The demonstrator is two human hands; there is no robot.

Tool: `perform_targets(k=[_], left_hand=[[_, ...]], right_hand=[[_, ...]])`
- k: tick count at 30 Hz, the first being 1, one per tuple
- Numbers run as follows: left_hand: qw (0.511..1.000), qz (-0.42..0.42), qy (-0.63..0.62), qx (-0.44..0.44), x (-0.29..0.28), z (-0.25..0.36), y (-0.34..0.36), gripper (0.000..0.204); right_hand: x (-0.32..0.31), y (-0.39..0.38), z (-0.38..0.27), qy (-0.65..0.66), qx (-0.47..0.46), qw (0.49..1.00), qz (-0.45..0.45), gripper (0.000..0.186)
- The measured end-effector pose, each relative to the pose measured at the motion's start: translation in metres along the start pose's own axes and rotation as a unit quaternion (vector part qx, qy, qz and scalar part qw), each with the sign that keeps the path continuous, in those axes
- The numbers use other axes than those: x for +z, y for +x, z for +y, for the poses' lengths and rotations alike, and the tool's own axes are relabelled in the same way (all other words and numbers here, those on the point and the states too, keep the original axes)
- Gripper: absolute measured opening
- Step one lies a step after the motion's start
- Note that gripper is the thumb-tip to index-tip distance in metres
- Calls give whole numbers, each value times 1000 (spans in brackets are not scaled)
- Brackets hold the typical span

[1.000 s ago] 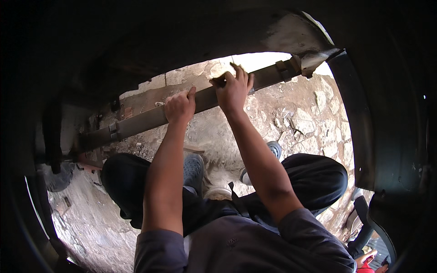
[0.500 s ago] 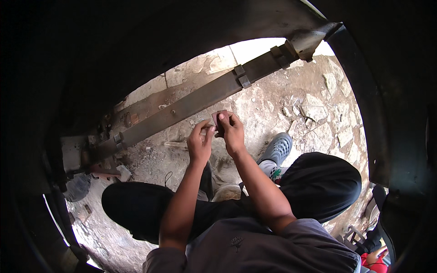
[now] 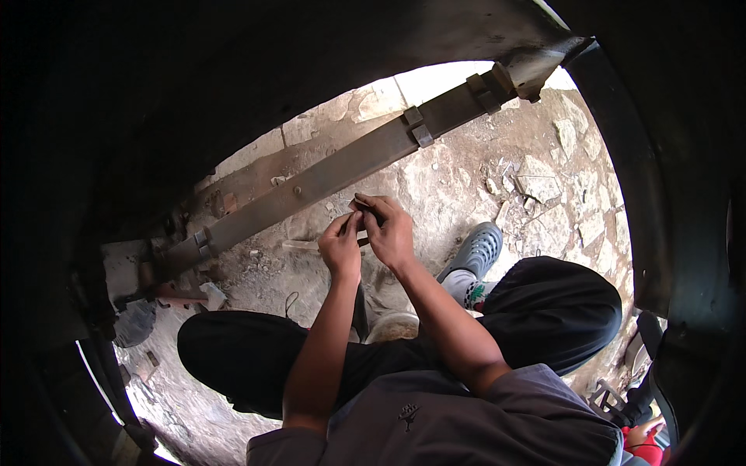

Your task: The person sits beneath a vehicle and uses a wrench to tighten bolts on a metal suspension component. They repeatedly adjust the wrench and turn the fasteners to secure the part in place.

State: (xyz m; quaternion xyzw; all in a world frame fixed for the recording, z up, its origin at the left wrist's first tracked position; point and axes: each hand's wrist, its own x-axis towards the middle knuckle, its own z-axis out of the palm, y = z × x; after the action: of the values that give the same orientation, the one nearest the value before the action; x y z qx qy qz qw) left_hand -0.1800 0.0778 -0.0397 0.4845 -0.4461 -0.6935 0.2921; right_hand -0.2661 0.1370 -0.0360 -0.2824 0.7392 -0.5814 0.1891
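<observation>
A small, stiff-looking reddish-brown sheet (image 3: 354,206), perhaps sandpaper, is held between my two hands in front of my lap. My right hand (image 3: 391,235) has its fingers and thumb closed on it from the right. My left hand (image 3: 339,247) pinches with thumb and fingertips at its lower left edge, close against the right hand's fingers. Most of the sheet is hidden behind the fingers; a corner shows above them and a darker edge shows below.
A rusty leaf-spring bar (image 3: 334,172) with metal clamps slants across just beyond my hands. Dark curved metal (image 3: 622,140) surrounds the opening. Broken stones (image 3: 536,180) litter the dirt floor beside my grey clog (image 3: 475,252). Another person's hand and red clothing (image 3: 645,444) show at the lower right.
My right hand has turned over, its fingers now reaching left across the sheet. The sheet has tilted, showing less of its face. The left hand stays close by.
</observation>
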Motion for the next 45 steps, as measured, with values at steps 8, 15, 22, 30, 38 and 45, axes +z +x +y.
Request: perform_targets(k=[8, 15, 22, 30, 38, 45], left_hand=[[996, -83, 44, -6, -2, 16, 21, 30], [989, -87, 117, 24, -6, 57, 36, 34], [856, 90, 372, 348, -15, 68, 96, 37], [731, 74, 596, 325, -19, 69, 117, 51], [733, 63, 595, 325, -23, 67, 120, 50], [703, 118, 616, 337, -18, 63, 119, 47]], right_hand=[[-25, 8, -10, -55, -49, 996, -51, 33], [-51, 29, -31, -33, -20, 995, -87, 23], [-57, 90, -62, -230, -128, 964, 40, 16], [-44, 123, -42, -339, -239, 909, -39, 12], [-30, 132, -39, -333, -269, 896, -120, 16], [-33, 127, -36, -328, -256, 906, -80, 10]])
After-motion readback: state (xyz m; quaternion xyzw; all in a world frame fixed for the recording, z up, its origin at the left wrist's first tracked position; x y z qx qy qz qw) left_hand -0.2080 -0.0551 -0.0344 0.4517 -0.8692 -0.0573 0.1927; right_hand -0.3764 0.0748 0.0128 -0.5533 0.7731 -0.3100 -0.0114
